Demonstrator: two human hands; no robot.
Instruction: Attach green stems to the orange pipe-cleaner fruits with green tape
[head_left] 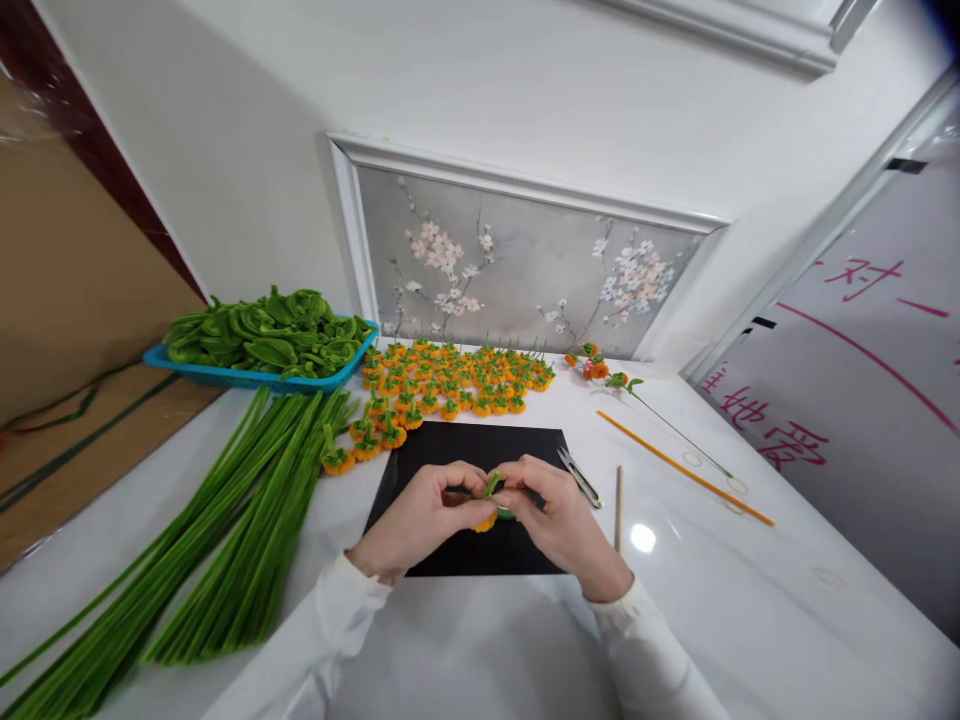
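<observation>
Above a black mat (pixel 442 450), my two hands meet over one small orange pipe-cleaner flower (pixel 485 523) with a green top (pixel 493 484). My left hand (pixel 435 510) is closed, thumb and fingers pinching the flower from the left. From the other side, my right hand (pixel 551 515) is also closed, its fingertips pressed together at the green top. Under the right fingers shows part of a small round green thing (pixel 505 514), mostly hidden, so its kind is unclear. Thread snips (pixel 580 478) lie beside the right hand, on the mat's right edge.
Behind the mat stand several orange flowers (pixel 450 385) with green tops. A blue tray (pixel 300 382) of green leaf shapes is at the back left, with long green pipe cleaners (pixel 225 530) before it. Rightward lie a wooden stick (pixel 619 508), an orange pipe cleaner (pixel 686 468) and a flower stem (pixel 679 430).
</observation>
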